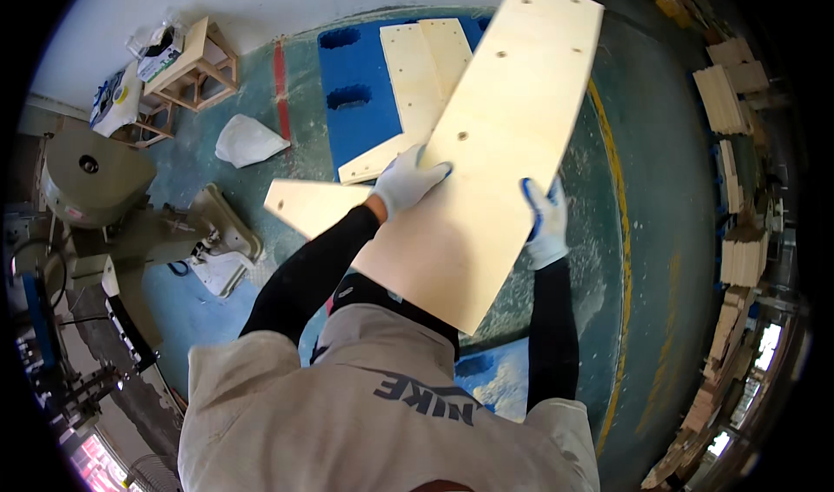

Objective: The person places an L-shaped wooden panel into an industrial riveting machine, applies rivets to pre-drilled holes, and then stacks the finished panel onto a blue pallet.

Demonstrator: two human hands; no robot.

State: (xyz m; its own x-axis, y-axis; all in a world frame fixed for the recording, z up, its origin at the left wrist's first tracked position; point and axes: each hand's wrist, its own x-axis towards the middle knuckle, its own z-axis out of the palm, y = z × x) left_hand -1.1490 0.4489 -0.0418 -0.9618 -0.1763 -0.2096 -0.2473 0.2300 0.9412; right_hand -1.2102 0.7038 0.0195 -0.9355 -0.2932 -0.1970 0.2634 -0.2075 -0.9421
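Note:
A long, pale wooden panel (pixel 499 170) with several small round metal inserts is tilted in front of me, its far end up and to the right. My left hand (pixel 408 182), in a white glove with blue fingertips, grips its left edge, thumb on the face. On the opposite edge, my right hand (pixel 546 222), gloved alike, is closed with its thumb at the border; its other fingers are partly hidden. From under my left forearm a narrower wooden piece (pixel 306 198) juts left; I cannot tell whether it joins the panel. Beyond, similar wooden boards (pixel 408 75) lie on a blue pallet (pixel 352 131).
A grey-green machine (pixel 95 175) stands at the left. Behind it are a wooden stool (pixel 195 62) carrying a box and a white bag (pixel 248 140) on the floor. Stacked wood (pixel 723 99) lines the right side, past a yellow floor line (pixel 618 196). Another blue pallet (pixel 512 366) shows beside my body.

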